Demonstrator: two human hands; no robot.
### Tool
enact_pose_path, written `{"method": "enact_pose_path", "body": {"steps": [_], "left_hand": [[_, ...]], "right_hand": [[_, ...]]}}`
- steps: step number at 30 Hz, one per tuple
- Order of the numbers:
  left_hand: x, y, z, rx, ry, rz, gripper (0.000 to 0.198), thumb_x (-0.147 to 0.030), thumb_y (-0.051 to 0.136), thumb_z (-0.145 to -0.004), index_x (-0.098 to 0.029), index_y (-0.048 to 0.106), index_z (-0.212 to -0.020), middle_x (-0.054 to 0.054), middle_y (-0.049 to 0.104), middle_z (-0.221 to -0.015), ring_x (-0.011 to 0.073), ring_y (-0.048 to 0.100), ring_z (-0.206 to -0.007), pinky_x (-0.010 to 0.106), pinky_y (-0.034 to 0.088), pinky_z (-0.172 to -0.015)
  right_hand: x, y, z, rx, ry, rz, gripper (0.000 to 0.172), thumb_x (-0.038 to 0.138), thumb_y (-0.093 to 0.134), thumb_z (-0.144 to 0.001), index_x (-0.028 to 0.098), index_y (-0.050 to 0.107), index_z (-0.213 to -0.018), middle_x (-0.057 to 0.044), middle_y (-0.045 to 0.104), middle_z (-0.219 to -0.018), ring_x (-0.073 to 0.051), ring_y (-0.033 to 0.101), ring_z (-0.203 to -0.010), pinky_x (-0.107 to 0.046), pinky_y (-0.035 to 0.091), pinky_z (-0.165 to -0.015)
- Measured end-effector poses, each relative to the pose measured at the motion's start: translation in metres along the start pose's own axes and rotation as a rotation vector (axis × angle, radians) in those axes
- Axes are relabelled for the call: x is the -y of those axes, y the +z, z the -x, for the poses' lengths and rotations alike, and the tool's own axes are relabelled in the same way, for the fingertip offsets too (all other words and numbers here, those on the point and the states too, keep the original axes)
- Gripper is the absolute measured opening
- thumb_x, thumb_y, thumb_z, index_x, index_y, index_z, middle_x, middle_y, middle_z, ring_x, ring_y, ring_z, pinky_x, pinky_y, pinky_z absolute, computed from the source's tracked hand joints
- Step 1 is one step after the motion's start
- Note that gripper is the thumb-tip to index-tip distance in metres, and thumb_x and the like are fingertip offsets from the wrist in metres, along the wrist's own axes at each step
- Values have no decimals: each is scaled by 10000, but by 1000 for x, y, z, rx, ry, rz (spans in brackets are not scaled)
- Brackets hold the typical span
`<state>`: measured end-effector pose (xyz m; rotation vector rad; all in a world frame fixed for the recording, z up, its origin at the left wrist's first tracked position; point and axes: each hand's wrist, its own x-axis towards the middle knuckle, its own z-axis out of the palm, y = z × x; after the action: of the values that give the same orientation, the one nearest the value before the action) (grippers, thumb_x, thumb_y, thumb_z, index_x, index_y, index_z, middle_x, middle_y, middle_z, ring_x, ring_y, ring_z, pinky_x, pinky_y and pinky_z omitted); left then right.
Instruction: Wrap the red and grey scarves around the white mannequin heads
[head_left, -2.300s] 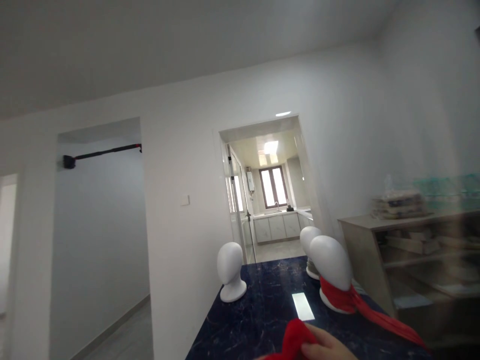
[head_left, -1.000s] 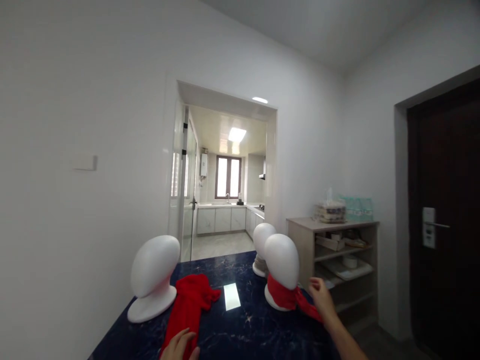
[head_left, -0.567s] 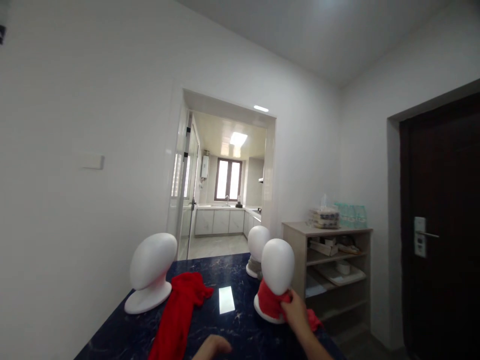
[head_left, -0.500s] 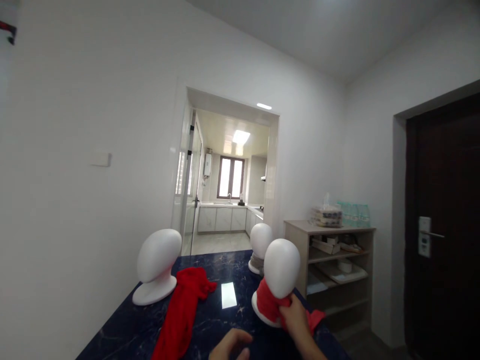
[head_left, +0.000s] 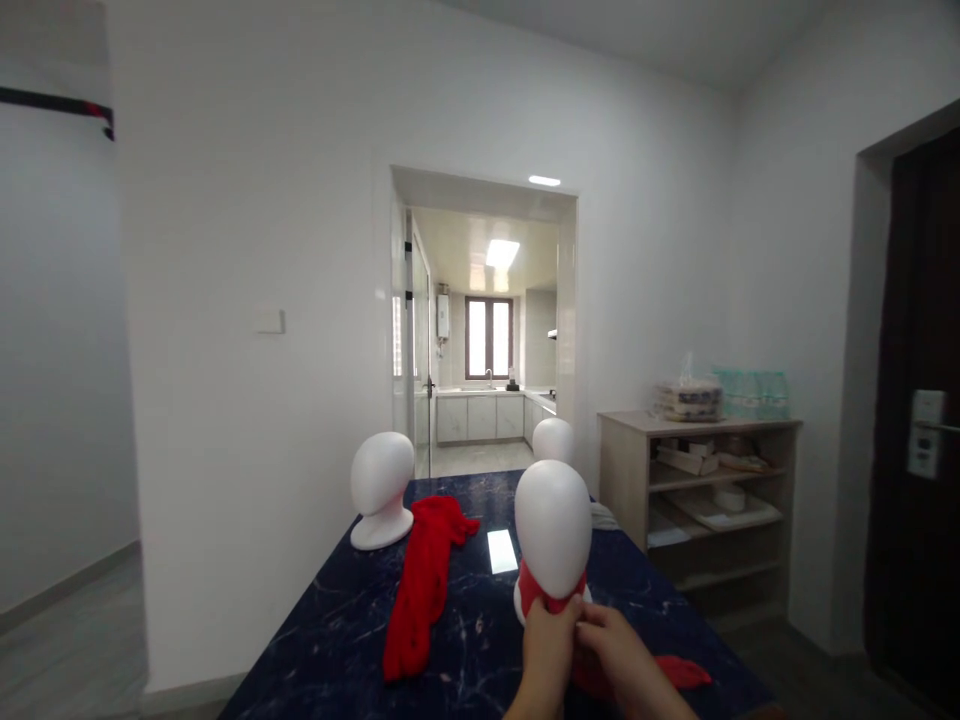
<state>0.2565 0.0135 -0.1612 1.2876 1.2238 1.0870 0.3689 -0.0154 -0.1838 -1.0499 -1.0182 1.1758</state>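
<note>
The nearest white mannequin head (head_left: 553,520) stands upright on the dark blue marbled table (head_left: 337,620). Around its neck is a pinkish-red scarf (head_left: 531,590), whose loose end spreads over the table to the right. Just below the chin, my left hand (head_left: 547,640) is closed on the scarf. My right hand (head_left: 611,645) is closed beside it, also on the scarf, and the two hands nearly touch. Between them they hide the front of the neck and much of the cloth.
A bare mannequin head (head_left: 382,480) stands at the left, with a bright red scarf (head_left: 420,600) lying beside it. Behind the nearest head is another mannequin head (head_left: 553,440), with grey cloth (head_left: 604,516) at its base. A wooden shelf (head_left: 624,470) stands beyond the table's right side.
My left hand has moved right and up from the table's front to the scarf at the neck. My right hand stays at the scarf. The view has shifted, and the head faces me more squarely.
</note>
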Motion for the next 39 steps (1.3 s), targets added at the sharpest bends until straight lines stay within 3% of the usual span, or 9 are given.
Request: {"method": "enact_pose_path", "body": {"steps": [8,16,22,25,29,32,34,36,39], "left_hand": [[7,-9,-5,-43,126,-75,482,-89,566,-830,-180,656,-1294,117,789,-1231,245,733,-1154,277,514,-983],[12,-78,-32,-58,167,-310,266,-67,539,-845,-185,699,-1022,76,814,-1005,222,738,-972,262,520,-842],[-2,-122,-46,-40,233,-299,75,-181,572,-902,-201,644,-902,43,767,-840,200,699,-792,271,512,-751],[-1,-132,-46,-13,280,-266,344,-137,628,-809,-179,693,-1144,82,788,-1069,242,720,-1002,320,537,-935],[12,-135,-36,94,341,-535,819,-117,711,-673,-229,607,-1477,109,713,-1318,307,677,-1211,382,480,-1102],[15,-129,-21,176,339,-758,915,-129,716,-659,-282,553,-1547,146,687,-1388,362,706,-1174,452,504,-1072],[9,-125,-12,162,325,-846,767,-128,687,-670,-233,667,-1430,196,710,-1360,415,702,-1193,522,491,-1086],[-3,-126,-4,127,262,-817,462,-151,705,-648,-198,802,-1097,225,772,-1190,469,698,-1177,593,470,-1088],[-30,-150,4,95,83,-460,72,-214,755,-595,-240,691,-615,166,781,-827,447,737,-1019,575,524,-999]], "right_hand": [[0,0,-36,-367,108,-78,236,260,779,-572,231,591,-712,28,626,-557,-165,601,-496,-254,447,-471],[26,-39,-88,-466,18,176,136,279,659,-693,263,532,-649,52,515,-496,-180,552,-520,-306,486,-558],[57,-82,-93,-354,-215,527,110,169,690,-633,249,647,-695,-5,709,-733,-241,673,-827,-360,515,-863],[54,-87,-72,-284,-310,652,288,109,674,-597,237,749,-844,-66,776,-976,-296,699,-1076,-404,444,-1100],[29,-66,-46,-23,-405,731,654,155,685,-635,209,705,-1287,-111,713,-1396,-327,601,-1379,-420,377,-1236],[6,-35,-47,-20,-353,603,817,319,822,-632,189,593,-1406,-145,695,-1433,-365,623,-1357,-469,437,-1193],[-6,-15,-55,-121,-367,550,879,395,859,-585,180,582,-1392,-181,714,-1386,-388,659,-1302,-482,488,-1132],[-10,-4,-63,-212,-368,542,880,457,847,-563,188,594,-1362,-190,742,-1322,-407,693,-1247,-487,538,-1061],[-4,-13,-69,-260,-320,526,802,545,806,-571,203,647,-1279,-171,795,-1195,-418,728,-1181,-482,573,-1008]]}}
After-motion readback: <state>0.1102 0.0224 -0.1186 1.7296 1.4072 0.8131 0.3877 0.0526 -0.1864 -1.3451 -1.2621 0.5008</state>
